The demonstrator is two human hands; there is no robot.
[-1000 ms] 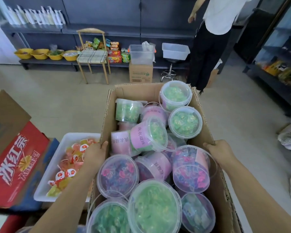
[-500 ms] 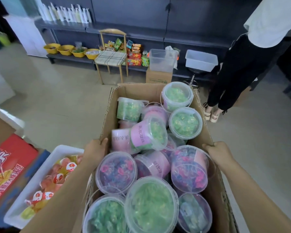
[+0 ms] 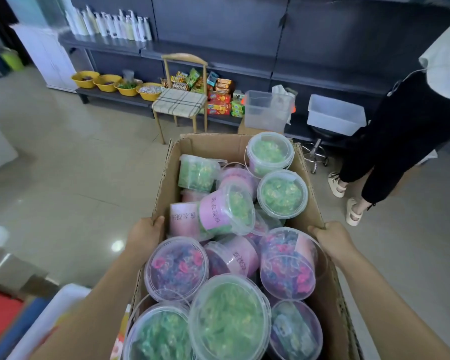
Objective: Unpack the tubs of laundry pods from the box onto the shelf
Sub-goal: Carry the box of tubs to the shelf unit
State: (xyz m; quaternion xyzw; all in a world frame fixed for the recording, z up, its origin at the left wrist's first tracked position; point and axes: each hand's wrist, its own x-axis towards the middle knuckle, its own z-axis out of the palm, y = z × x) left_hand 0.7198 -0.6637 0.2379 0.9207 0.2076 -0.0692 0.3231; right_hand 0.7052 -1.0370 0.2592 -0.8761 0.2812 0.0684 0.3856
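Ahead of you stands a wooden chair [image 3: 179, 102] with a checked cushion. Yellow bowls [image 3: 107, 83] sit left of it, white bottles [image 3: 109, 26] above, and clear bins [image 3: 268, 110] to its right.

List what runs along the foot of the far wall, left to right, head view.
yellow bowls → chair → biscuit boxes → clear bin → white bin → standing person
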